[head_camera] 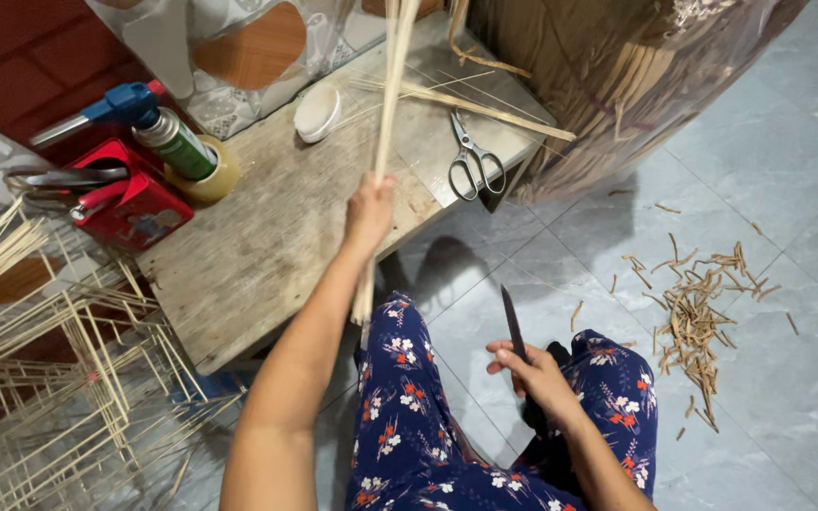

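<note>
In front of you stands the worn wooden surface, with the pale stick frames stacked to its left. Your left hand has its fingers closed round a bundle of thin bamboo strips, held upright above the surface's front edge. Your right hand, over your knee, grips a dark-bladed knife, blade pointing up. Scissors lie on the surface, right of the bundle.

One head-worn camera looks steeply down, close over the lap, bench and tiled floor.
</note>
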